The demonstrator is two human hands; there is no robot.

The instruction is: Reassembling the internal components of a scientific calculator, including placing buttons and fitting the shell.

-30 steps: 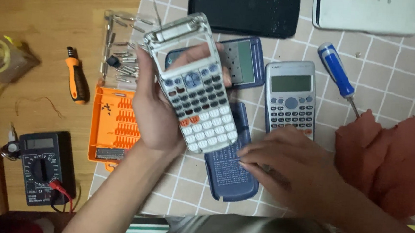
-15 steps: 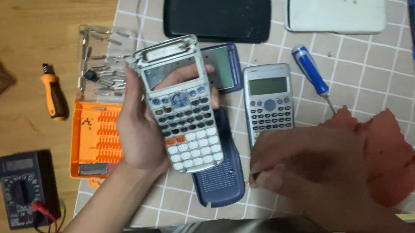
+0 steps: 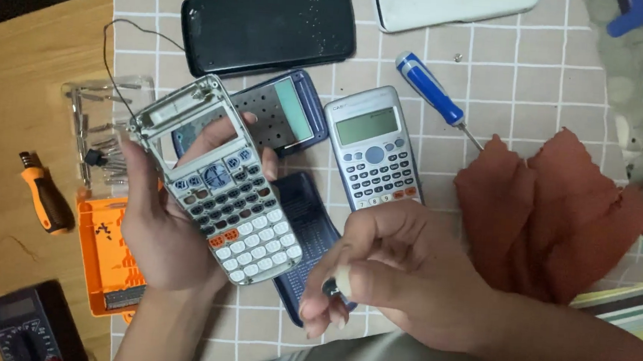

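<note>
left hand (image 3: 156, 229) holding up a grey calculator front (image 3: 216, 181), right hand (image 3: 390, 272) pinching a small dark thing (image 3: 331, 287), whole calculator (image 3: 375, 148) just beyond, red cloth (image 3: 553, 212) at right

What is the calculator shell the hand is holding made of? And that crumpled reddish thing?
The calculator shell in the left hand looks like hard silver-grey plastic, thin with an open screen window. The reddish cloth seems soft fabric: it lies folded with ragged edges.

Grey calculator shell (image 3: 215, 184), blue-handled screwdriver (image 3: 432, 90), rust-red cloth (image 3: 553, 212), orange tray (image 3: 105, 252), white-gridded beige mat (image 3: 524, 89).
</note>
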